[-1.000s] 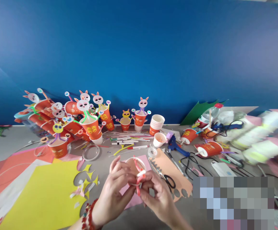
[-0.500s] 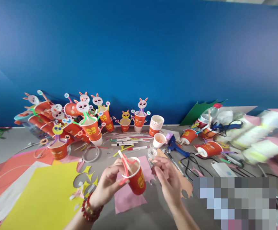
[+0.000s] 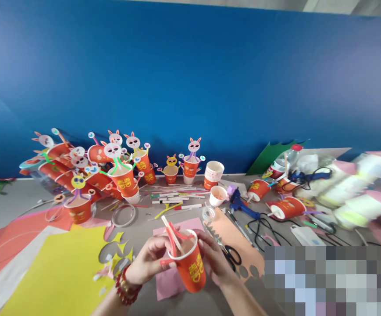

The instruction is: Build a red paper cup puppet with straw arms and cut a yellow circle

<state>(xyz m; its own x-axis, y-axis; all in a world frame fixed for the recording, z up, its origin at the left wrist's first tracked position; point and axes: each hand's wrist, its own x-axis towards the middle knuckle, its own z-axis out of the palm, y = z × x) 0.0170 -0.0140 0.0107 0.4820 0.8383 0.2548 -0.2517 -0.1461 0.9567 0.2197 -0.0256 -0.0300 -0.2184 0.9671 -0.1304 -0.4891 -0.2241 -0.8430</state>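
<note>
Blue wall (image 3: 190,74) runs along the far edge of the grey surface (image 3: 2,199), where finished-looking cups with rabbit heads stand or lie towards the far left corner. Nearer the middle, over the pink paper (image 3: 169,285), I have the red cup (image 3: 192,267) between both hands, tilted with its mouth up and towards my left; whether its base touches anything I cannot tell. My left hand (image 3: 151,259) pinches the rim on its side, thumb and fingers close together beside the red strips (image 3: 171,242), one of which rises from the mouth next to a pale stick (image 3: 164,219) while another end pokes outside the rim near my thumb. My right hand (image 3: 213,259) is curved round the opposite side, fingers against the wall just below the rim. I judge the cup to be paper: very light, a little slick, its side quick to dent under a squeeze. The rolled rim should be the stiffest part, so a light pinch there, steadied by a loose curve round the body, looks safest. The strips seem soft and bendy, likely easy to crumple or pull askew; I would keep my weight off them and not lift by them.
</note>
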